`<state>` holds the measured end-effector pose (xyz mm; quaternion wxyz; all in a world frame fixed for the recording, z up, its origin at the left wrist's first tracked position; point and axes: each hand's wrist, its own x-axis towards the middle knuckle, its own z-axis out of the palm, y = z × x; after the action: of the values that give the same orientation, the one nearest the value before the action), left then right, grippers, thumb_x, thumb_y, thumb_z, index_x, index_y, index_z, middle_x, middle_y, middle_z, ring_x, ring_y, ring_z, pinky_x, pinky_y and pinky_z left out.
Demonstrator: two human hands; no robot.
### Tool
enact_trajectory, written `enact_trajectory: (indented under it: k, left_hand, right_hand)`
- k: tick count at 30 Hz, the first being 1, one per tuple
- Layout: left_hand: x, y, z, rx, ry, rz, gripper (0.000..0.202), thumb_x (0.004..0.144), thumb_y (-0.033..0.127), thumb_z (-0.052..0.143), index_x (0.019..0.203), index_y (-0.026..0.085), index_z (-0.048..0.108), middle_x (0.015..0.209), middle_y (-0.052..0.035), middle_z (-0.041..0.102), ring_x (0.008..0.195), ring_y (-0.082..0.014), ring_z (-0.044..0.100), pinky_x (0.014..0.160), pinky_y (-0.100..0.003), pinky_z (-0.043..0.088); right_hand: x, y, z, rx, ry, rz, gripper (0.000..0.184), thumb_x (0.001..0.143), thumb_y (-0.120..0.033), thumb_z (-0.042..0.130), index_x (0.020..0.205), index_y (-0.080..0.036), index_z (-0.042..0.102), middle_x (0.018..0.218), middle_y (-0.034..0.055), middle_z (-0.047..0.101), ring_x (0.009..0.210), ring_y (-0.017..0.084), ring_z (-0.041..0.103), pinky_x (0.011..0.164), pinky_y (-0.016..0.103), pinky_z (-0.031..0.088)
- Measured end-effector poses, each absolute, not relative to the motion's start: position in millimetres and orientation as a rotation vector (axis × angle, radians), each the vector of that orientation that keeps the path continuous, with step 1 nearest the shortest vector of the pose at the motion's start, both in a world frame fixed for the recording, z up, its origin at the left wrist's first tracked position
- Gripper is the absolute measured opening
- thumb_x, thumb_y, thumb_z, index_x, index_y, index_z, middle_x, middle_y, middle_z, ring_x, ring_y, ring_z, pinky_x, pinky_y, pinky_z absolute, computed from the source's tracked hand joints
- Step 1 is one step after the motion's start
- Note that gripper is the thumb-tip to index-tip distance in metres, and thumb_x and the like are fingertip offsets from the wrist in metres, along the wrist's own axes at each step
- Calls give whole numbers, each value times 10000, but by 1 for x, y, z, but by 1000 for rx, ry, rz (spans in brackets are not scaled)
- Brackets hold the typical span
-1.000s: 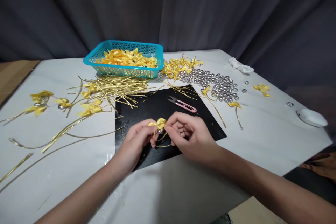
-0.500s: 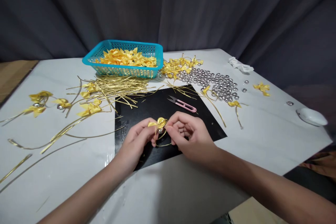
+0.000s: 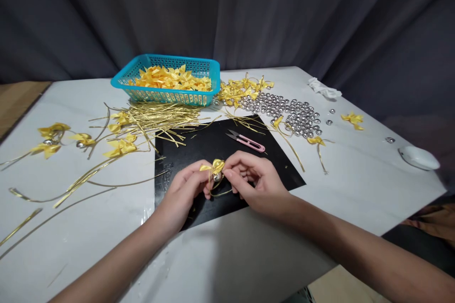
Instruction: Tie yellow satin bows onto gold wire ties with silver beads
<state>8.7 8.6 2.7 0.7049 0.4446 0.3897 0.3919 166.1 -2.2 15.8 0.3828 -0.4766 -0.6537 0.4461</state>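
My left hand [image 3: 190, 184] pinches a yellow ribbon bow [image 3: 217, 166] between thumb and fingers, above the black mat [image 3: 284, 173]. A small silver bell [image 3: 217, 177] sits just under the bow. Gold cord [image 3: 222, 194] loops below the bell toward my right hand [image 3: 254, 177], whose thumb and index finger are closed at the bow's right side, on what looks like the cord. Their tips hide the exact grip. Beyond my hands, pink thread snips [image 3: 250, 143] lie on the mat.
A blue basket [image 3: 165, 91] of yellow ribbon bows stands at the back. Before it lies a pile of gold cords [image 3: 163, 117]. Silver bells [image 3: 298, 116] spread to the right. Finished-looking bows on cords [image 3: 121, 146] lie left. A white computer mouse [image 3: 419, 157] sits near the right edge.
My right fingertips have shifted slightly closer to the bell, and the cord loop beside the bow looks smaller. The whole view has moved a little.
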Motion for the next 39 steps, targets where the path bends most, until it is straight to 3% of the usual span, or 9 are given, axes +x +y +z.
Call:
enact_trajectory:
  k: [6,11,14,17,21,24,39]
  left_hand:
    - [11,8,3,952,957,958,207,810,256,518,620,175,508,597,42,451,559,-94,409,538,-196,363]
    - [11,7,-1,955,1021,1030,188,816,268,524,653,174,519,633,36,478,592,-100,430,559,-198,369]
    - [11,7,1,972,1051,1044,198,821,258,501,638,182,498,630,39,461,598,-106,425,562,-202,362]
    - [12,5,6,1127,1058,968,228,826,257,481,609,187,483,599,41,444,589,-115,421,574,-214,355]
    - [12,1,12,1309,1010,884,252,839,278,466,603,191,478,590,38,434,590,-123,412,577,-222,344]
    - [13,-1,13,1311,971,879,234,841,272,472,622,192,486,599,38,441,595,-122,413,579,-219,342]
    - [11,0,8,1523,957,771,267,865,306,422,630,183,450,617,34,432,599,-118,396,562,-227,315]
  right_hand:
    - [174,-2,30,-1195,-1598,843,84,860,-225,469,792,-177,474,543,-50,423,449,48,373,419,172,287]
    - [187,-2,67,-1067,-1423,1086,97,911,-308,446,867,-222,435,580,-60,424,390,38,328,389,179,303]
    - [188,1,74,-1053,-1531,1082,98,929,-283,410,858,-216,418,801,-13,525,429,25,390,435,195,347]
    - [181,8,60,-1152,-1758,823,93,949,-255,340,911,-210,412,1013,40,559,514,36,442,518,204,381]
    - [167,15,32,-1233,-2102,669,107,938,-239,310,933,-194,407,781,21,558,602,96,494,564,217,367]
    - [162,14,21,-1258,-2140,690,97,925,-259,321,931,-196,395,662,-13,504,547,106,477,525,212,341]
    - [165,8,19,-1149,-1917,971,72,924,-241,386,887,-191,422,594,-56,529,506,59,457,506,172,325]
